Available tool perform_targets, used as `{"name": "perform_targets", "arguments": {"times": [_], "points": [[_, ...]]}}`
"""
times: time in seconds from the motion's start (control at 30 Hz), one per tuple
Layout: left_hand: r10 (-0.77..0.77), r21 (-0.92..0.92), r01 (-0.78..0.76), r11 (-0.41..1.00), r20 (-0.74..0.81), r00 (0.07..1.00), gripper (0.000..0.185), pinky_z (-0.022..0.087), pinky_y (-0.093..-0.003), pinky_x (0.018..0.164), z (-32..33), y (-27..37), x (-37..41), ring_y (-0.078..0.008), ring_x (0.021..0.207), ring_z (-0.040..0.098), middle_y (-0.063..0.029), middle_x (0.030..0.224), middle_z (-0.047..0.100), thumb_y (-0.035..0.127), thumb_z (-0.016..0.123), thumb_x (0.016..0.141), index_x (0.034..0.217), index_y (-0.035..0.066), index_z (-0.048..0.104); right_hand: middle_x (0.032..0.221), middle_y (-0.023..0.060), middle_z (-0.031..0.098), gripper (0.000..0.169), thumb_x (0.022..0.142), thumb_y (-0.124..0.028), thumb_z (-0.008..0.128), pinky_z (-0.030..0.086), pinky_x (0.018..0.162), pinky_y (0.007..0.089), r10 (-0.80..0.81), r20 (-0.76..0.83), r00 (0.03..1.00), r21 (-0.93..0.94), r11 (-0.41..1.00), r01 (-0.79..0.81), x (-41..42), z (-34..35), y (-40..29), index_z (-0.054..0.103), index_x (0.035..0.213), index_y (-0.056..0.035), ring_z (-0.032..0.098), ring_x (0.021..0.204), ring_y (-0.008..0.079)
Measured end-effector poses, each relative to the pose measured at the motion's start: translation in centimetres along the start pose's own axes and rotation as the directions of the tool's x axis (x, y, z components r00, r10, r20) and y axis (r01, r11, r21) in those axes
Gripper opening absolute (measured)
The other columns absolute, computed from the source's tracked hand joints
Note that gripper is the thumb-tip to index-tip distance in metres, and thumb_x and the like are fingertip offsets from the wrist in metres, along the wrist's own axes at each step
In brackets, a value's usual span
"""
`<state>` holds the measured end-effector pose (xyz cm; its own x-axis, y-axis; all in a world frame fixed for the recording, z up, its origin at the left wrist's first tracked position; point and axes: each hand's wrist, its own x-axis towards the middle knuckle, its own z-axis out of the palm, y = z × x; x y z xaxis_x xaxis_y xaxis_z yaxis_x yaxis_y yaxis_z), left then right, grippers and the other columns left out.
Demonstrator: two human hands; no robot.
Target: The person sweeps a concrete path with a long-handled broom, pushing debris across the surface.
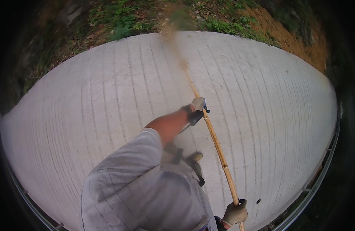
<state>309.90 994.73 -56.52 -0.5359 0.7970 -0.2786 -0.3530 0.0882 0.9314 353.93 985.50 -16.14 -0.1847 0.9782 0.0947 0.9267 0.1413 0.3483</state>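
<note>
A long bamboo pole (217, 142) runs from the lower right up to a blurred brown brush head (171, 37), which looks like a broom's bristles at the concrete's far edge. My left hand (198, 104), in a light glove with blue and dark parts, grips the pole partway along, and a black device (195, 118) is strapped at that wrist. Lower down, near the pole's back end, my right hand (236, 213) is closed around it, in a similar pale glove. Both sets of fingers are partly hidden. Grooved concrete (122, 86) lies beneath the pole.
Green plants and dry leaves (131, 20) border the far edge. A bare soil bank (284, 31) rises at the upper right. Metal guardrails (316, 186) curve along the lower sides. My shoe (197, 156) stands on the concrete; a small dark spot (258, 201) lies near my right hand.
</note>
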Motion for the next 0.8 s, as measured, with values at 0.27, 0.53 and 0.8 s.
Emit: {"name": "perform_targets", "arguments": {"times": [0.27, 0.53, 0.8], "points": [[-0.084, -0.147, 0.054, 0.988, -0.207, 0.975, 0.018, 0.056, -0.0545, 0.073, 2.1, 6.7, -3.0, -0.0275, 0.065, 0.056, -0.0073, 0.071, 0.050, 0.027, 0.061, 0.089, 0.083, 0.012, 0.055, 0.054, 0.0068, 0.061, 0.012, 0.072, -0.022, 0.072, 0.043, 0.052, 0.0432, -0.047, 0.051, 0.998, 0.050, 0.998, 0.045, 3.5, 6.1, 3.2, 0.061, 0.069, -0.0185, 0.059, 0.048, 0.0324], [-0.581, -0.582, 0.190, 0.791, -0.618, 0.529, 0.015, 0.059, -0.0498, 0.059, -6.9, 3.9, -16.6, -0.0341, 0.061, 0.063, -0.0155, 0.072, 0.059, 0.017, 0.053, 0.092, 0.087, 0.004, 0.056, 0.062, 0.0086, 0.066, 0.019, 0.066, -0.023, 0.077, 0.048, 0.060, 0.0448, -0.517, 0.183, 0.836, 0.315, 0.836, 0.449, 11.2, 11.2, 3.0, 0.065, 0.079, -0.0155, 0.064, 0.058, 0.0326], [-0.211, 0.715, 0.663, 0.221, -0.629, 0.749, 0.024, 0.050, -0.0388, 0.061, -23.8, -8.8, -35.1, -0.0279, 0.067, 0.067, -0.0125, 0.065, 0.066, 0.025, 0.067, 0.089, 0.071, 0.008, 0.067, 0.063, 0.0091, 0.066, 0.014, 0.068, -0.021, 0.076, 0.046, 0.066, 0.0431, -0.652, 0.140, 0.745, 0.198, 0.756, 0.624, 17.5, 7.6, -1.1, 0.067, 0.077, -0.0143, 0.065, 0.060, 0.0303]]}}
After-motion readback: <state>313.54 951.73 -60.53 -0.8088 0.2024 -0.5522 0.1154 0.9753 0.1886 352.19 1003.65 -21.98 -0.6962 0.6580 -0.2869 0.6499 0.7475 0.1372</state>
